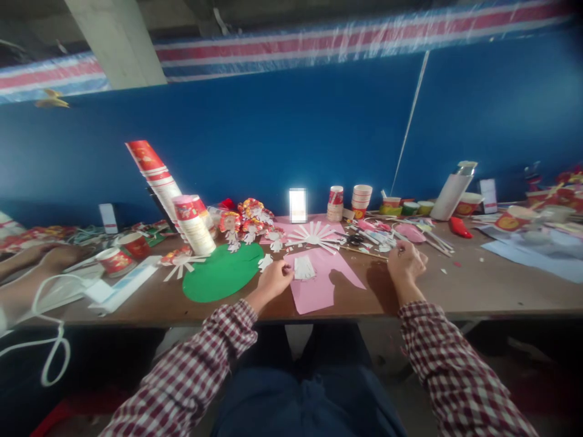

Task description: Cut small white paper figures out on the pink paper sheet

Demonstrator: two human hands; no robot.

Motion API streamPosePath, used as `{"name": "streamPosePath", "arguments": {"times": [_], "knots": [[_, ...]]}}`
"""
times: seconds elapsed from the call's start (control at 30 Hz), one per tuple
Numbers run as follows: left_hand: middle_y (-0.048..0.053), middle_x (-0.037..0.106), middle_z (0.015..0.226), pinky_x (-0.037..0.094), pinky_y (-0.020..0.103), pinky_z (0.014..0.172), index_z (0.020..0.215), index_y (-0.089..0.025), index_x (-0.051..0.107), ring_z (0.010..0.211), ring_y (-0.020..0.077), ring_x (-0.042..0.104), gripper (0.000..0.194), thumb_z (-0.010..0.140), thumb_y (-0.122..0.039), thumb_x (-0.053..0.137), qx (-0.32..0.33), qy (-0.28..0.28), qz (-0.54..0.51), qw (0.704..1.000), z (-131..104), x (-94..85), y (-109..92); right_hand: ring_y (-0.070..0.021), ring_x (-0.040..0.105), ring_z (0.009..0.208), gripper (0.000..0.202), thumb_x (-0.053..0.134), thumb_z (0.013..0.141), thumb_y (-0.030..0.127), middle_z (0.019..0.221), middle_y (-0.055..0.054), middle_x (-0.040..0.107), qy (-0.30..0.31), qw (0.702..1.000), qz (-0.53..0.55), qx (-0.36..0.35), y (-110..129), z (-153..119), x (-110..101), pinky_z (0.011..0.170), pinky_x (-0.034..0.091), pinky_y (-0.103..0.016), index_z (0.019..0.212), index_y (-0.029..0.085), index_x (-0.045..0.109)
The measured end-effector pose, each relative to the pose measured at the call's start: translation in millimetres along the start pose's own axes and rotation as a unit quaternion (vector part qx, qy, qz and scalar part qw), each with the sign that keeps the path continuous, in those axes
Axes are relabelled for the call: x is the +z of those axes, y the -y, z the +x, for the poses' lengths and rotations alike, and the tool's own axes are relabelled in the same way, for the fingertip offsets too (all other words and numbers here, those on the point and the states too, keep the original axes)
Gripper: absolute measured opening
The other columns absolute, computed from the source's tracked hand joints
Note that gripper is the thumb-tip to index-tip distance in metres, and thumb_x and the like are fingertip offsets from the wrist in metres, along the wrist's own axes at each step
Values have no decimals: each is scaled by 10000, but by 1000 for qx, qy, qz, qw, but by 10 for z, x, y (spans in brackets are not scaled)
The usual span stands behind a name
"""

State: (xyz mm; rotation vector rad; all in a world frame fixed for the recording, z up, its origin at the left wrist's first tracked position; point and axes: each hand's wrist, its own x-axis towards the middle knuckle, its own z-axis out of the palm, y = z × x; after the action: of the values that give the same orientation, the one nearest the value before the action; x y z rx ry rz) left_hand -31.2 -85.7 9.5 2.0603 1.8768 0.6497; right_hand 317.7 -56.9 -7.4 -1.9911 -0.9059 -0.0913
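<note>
1. Reaching over the left edge of the pink sheet (314,298), the left hand (274,277) is placed just beside the white paper piece (304,267); fingers are bent, but grip width, and whether anything is pinched, cannot be told.
2. White paper piece is laid flat on the pink sheet, upper left part.
3. Right hand (407,267) is set to the right of the sheet, well apart from the piece; grip is narrow, fingers curled in; contents, if any, are hidden.
4. Green sheet (218,279) is spread on the counter (478,297), left of the left hand.
5. Fan of white strips (314,235) is laid beyond the white piece.
6. Stacked paper cups (195,227) are stood behind the green sheet.
7. White flask (450,195) is placed far right, tilted in view.
</note>
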Motion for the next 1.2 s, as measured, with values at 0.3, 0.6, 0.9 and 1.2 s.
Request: {"name": "streamPosePath", "arguments": {"times": [0.3,0.6,0.9,1.2], "knots": [[104,732,1053,495,292,830,1100,-151,676,981,236,678,325,831,-334,669,-2,29,19,999,53,7,-44,-262,507,1013,297,500,856,212,1042,-87,709,9,1000,-5,-8,-12,11,20,888,373,-367,1060,202,716],[102,738,1043,471,264,800,1029,-161,696,979,220,672,261,828,-322,658,-12,43,34,998,110,34,-66,-260,493,991,285,502,844,206,1010,-83,706,9,1000,8,-12,-30,11,38,856,372,-361,1032,204,716],[106,671,637,400,284,598,564,-166,618,698,247,666,340,794,-416,613,-81,75,54,992,340,4,-123,-250,491,939,286,498,814,190,969,-89,705,-2,999,25,-22,-42,22,64,853,367,-368,988,195,726],[165,734,845,434,301,677,650,-183,650,932,334,675,256,590,-394,782,-109,43,-18,993,492,146,-204,-253,507,931,282,496,817,189,942,-105,704,-11,999,26,-33,-52,16,86,838,373,-366,981,175,724]]}}
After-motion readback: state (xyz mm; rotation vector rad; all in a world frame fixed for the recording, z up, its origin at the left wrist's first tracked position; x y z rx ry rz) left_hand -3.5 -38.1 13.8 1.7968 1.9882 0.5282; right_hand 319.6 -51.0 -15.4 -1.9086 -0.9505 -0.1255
